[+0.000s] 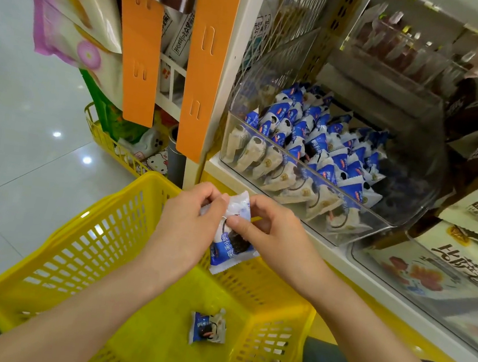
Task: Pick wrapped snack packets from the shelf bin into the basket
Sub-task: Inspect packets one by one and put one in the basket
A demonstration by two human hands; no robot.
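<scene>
Left hand (190, 222) and right hand (266, 233) pinched a snack packet (231, 253) at frame centre, over the basket (160, 319). Its long axis ran near-vertical, blue end lowermost.

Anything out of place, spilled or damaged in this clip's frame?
Nothing stands out. The left hand and right hand both pinch one blue-and-white packet over the yellow basket, where another packet lies on the bottom. The stocked packets sit inside the clear shelf bin; none have spilled, and no wrapper looks torn.

One front basket (64, 251), one clear bin (413, 180), one held packet (233, 247), one lying packet (207, 326).
</scene>
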